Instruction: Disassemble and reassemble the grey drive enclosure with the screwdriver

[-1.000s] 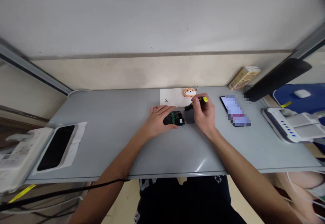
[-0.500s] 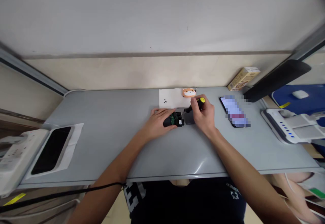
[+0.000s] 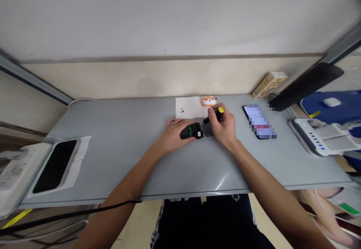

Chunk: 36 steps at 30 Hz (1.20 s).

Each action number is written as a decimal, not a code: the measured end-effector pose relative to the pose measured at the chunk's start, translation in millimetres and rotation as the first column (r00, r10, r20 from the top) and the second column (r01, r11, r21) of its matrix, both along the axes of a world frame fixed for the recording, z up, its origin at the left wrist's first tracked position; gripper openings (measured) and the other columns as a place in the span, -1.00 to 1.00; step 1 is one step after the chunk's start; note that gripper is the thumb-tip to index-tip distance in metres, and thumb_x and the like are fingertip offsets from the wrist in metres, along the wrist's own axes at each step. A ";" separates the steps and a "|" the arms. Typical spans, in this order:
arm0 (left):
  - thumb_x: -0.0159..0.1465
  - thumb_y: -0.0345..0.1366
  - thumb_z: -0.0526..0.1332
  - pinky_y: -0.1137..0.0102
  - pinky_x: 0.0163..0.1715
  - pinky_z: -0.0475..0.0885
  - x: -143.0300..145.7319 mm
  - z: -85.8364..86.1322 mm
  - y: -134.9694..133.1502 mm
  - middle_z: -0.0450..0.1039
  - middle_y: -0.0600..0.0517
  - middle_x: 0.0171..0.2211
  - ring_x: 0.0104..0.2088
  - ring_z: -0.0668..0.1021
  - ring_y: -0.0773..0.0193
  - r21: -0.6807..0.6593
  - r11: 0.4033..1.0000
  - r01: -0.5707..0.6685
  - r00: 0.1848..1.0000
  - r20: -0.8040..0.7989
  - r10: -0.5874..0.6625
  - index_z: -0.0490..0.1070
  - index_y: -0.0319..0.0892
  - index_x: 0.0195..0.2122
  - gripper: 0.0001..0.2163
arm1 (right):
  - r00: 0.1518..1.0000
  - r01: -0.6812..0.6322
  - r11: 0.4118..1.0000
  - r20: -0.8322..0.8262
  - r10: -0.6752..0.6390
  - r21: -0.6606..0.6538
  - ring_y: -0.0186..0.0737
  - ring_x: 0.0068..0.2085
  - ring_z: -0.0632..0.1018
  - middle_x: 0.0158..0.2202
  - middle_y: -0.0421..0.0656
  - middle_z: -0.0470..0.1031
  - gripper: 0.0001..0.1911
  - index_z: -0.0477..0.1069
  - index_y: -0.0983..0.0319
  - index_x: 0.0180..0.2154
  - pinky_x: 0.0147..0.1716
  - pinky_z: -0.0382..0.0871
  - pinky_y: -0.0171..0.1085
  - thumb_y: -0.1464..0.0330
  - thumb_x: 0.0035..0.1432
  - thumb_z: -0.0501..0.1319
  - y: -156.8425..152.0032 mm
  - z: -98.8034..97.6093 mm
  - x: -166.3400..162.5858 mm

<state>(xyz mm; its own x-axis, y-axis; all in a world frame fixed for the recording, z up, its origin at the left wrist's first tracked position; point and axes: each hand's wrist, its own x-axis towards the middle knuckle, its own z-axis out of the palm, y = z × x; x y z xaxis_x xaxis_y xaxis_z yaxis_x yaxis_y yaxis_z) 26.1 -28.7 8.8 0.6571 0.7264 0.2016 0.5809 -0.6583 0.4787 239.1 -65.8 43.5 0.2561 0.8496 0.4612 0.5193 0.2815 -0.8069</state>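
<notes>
Screwdriver (image 3: pixel 216 114) nearer the board (image 3: pixel 191 131), tip hidden

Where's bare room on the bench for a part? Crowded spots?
Widest patch: grey tabletop between the black slab and left hand. Smaller one: below the phone, right of the right hand. Crowded around the circuit board, screwdriver, and paper.

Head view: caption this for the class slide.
Left hand steadies a green circuit board; right hand holds a yellow-capped screwdriver beside it.
</notes>
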 end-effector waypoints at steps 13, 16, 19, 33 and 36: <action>0.35 -0.08 0.29 0.05 0.18 0.14 -1.7 -5.8 0.5 0.47 0.01 0.21 0.20 0.46 0.06 0.118 0.991 0.060 0.998 -0.009 -0.059 0.50 0.00 -0.01 -0.76 | 0.898 -0.438 0.899 -0.043 0.437 -0.014 -0.30 -0.37 0.34 -0.41 -0.23 0.36 -0.71 0.37 0.18 -0.36 -0.34 0.25 -0.26 0.12 0.32 0.20 33.8 17.1 -4.7; 0.36 -0.09 0.29 0.06 0.18 0.15 -1.8 -6.7 0.8 0.47 0.01 0.20 0.20 0.46 0.07 0.134 0.989 0.067 0.998 -0.005 -0.067 0.49 0.00 0.00 -0.76 | 0.818 -0.512 0.859 -0.293 0.496 0.024 -0.29 -0.29 0.45 -0.27 -0.17 0.48 -0.72 0.45 0.18 -0.24 -0.25 0.36 -0.24 0.10 0.31 0.21 39.3 12.3 -8.9; 0.36 -0.08 0.28 0.06 0.19 0.16 -1.4 -6.5 0.2 0.48 0.00 0.19 0.20 0.46 0.06 0.137 0.988 0.071 0.997 -0.003 -0.072 0.49 -0.01 0.00 -0.75 | 0.670 -0.576 0.815 -0.530 0.520 0.071 -0.29 -0.27 0.50 -0.26 -0.16 0.51 -0.68 0.44 0.18 -0.22 -0.20 0.41 -0.22 0.05 0.29 0.23 40.0 4.1 -12.8; 0.34 -0.18 0.25 0.07 0.18 0.26 5.1 -2.2 -1.1 0.46 -0.01 0.18 0.19 0.44 0.04 0.101 0.990 0.093 0.996 -0.023 -0.091 0.43 -0.07 -0.07 -0.82 | 0.479 -0.579 0.809 -0.759 0.440 0.103 -0.30 -0.39 0.44 -0.36 -0.20 0.37 -0.55 0.36 0.12 -0.26 -0.42 0.39 -0.26 -0.11 0.18 0.26 32.6 13.6 -12.2; 0.35 -0.18 0.24 0.07 0.16 0.27 3.9 -3.2 -1.2 0.46 -0.01 0.17 0.19 0.44 0.03 0.105 0.990 0.092 0.996 -0.027 -0.089 0.42 -0.07 -0.08 -0.83 | 0.488 -0.597 0.792 -0.726 0.485 0.128 -0.37 -0.44 0.44 -0.30 -0.22 0.43 -0.55 0.30 0.13 -0.30 -0.45 0.38 -0.28 -0.04 0.11 0.37 33.7 7.9 -11.2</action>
<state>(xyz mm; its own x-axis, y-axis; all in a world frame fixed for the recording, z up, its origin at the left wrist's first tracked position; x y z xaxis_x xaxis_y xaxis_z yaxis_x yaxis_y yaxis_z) 30.0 -29.9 5.5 0.7241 0.6391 0.2592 0.5263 -0.7550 0.3912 227.8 -32.1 51.3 -0.0881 0.9681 0.2346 -0.4288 0.1757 -0.8862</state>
